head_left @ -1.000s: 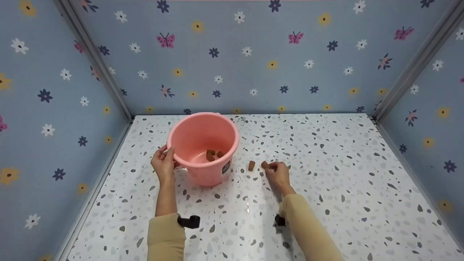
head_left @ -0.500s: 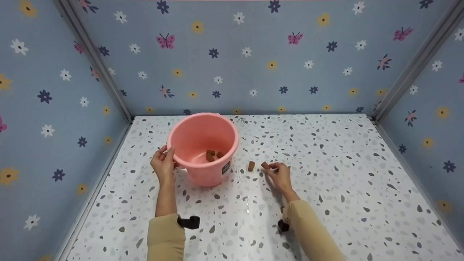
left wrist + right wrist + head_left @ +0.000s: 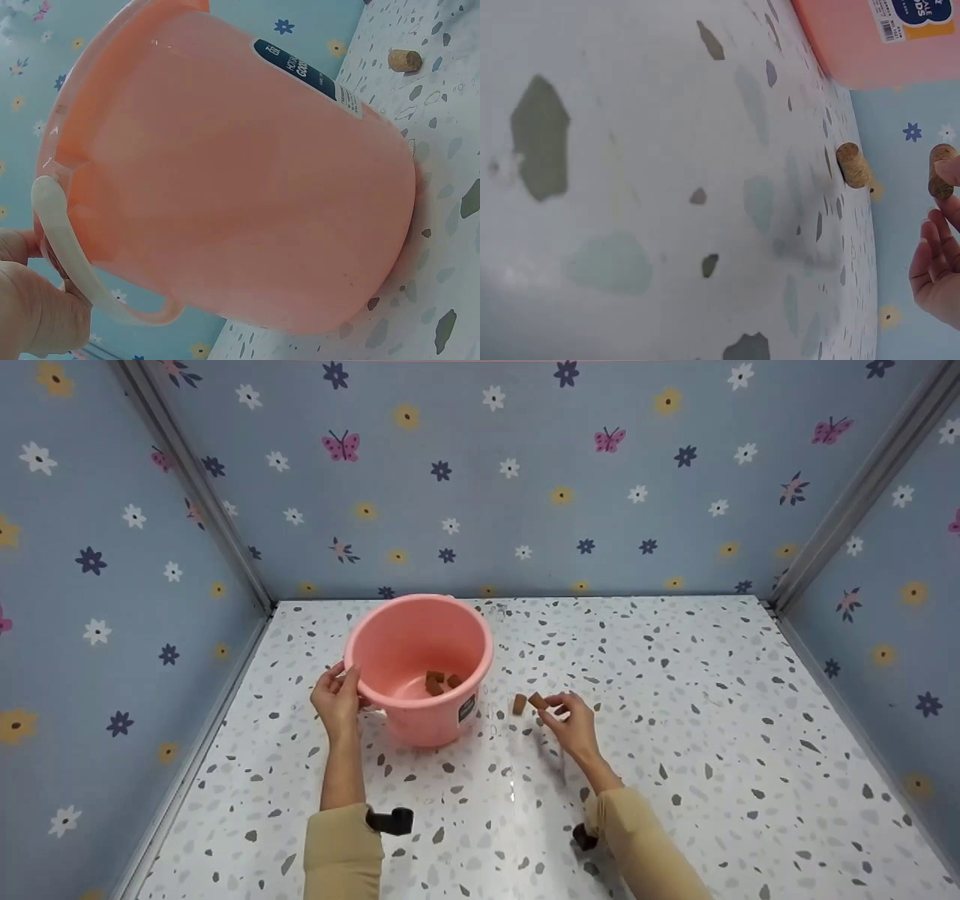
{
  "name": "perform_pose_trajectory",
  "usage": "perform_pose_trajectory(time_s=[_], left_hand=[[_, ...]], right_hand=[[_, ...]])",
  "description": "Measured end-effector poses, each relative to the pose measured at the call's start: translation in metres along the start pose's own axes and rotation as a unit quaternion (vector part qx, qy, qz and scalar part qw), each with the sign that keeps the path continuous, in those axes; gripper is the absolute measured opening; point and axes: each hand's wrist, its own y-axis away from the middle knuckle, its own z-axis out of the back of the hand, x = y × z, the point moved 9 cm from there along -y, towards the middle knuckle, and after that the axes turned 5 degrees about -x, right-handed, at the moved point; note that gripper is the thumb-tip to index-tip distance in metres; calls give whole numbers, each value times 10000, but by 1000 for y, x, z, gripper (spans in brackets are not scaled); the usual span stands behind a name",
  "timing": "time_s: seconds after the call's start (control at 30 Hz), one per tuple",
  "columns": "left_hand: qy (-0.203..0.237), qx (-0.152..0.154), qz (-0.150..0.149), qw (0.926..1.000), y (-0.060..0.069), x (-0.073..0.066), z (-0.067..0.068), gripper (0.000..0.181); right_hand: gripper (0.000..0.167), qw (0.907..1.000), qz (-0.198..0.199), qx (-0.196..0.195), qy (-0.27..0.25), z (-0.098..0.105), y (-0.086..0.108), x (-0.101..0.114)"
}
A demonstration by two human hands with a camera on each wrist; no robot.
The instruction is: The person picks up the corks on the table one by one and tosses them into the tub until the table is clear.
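Note:
A pink plastic bucket [image 3: 424,727] stands on the speckled tabletop, with several brown corks [image 3: 435,684] on its floor. My left hand [image 3: 337,697] grips its rim at the left side, thumb over the edge; the left wrist view shows the fingers by a pale handle [image 3: 71,247]. My right hand [image 3: 574,724] pinches one cork [image 3: 942,171] between thumb and fingertips, raised above the table in the right wrist view. Another cork [image 3: 519,704] lies on the table between bucket and right hand; the left wrist view shows a lone cork [image 3: 405,61] beyond the bucket.
Blue flowered panels [image 3: 510,472] enclose the white speckled table [image 3: 675,697] at the back and both sides. A dark label [image 3: 300,71] is on the bucket's wall. Black wrist cameras [image 3: 391,820] sit on both sleeves.
My right hand has lifted the pinched cork off the table and shifted it slightly left, nearer the lying cork. The left hand and bucket stay where they were.

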Motion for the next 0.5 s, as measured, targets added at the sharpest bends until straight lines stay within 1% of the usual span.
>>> perform_pose_trajectory(time_s=[0.03, 0.1, 0.13, 0.17, 0.2, 0.23, 0.27, 0.3, 0.37, 0.47, 0.5], left_hand=[[-86, -42, 6, 10000, 13, -17, -4, 43], [-205, -90, 212, 9995, 42, -53, -12, 41], [-212, -92, 285, 9993, 54, -68, -16, 40], [-324, -154, 307, 9989, 68, -86, -20, 38], [-407, -198, 330, 9984, 78, -99, -24, 37], [-398, -208, 302, 9985, 85, -106, -25, 35], [-147, -109, 255, 9995, 81, -103, -26, 34], [-83, -130, 239, 9996, 84, -106, -26, 32], [-130, -157, 199, 9996, 85, -107, -27, 30], [-131, -108, -61, 9998, 34, -44, -11, 39], [-254, -146, 27, 9996, 26, -33, -7, 41]], right_hand=[[14, 10000, 15, 24, -30, 0, 1, 3], [14, 9999, 68, 56, -73, -1, 1, 8], [14, 9999, 109, 64, -93, -1, 1, 12], [14, 9998, 158, 74, -118, -1, 2, 15], [14, 9997, 205, 76, -134, -1, 2, 18], [14, 9995, 264, 94, -148, -1, 2, 22], [14, 9993, 303, 111, -164, -2, 2, 26], [15, 9992, 332, 130, -175, -2, 2, 29], [15, 9988, 392, 183, -235, -3, 2, 37], [16, 9974, 534, 257, -405, -4, 3, 50], [17, 9969, 576, 269, -455, -4, 2, 54]])
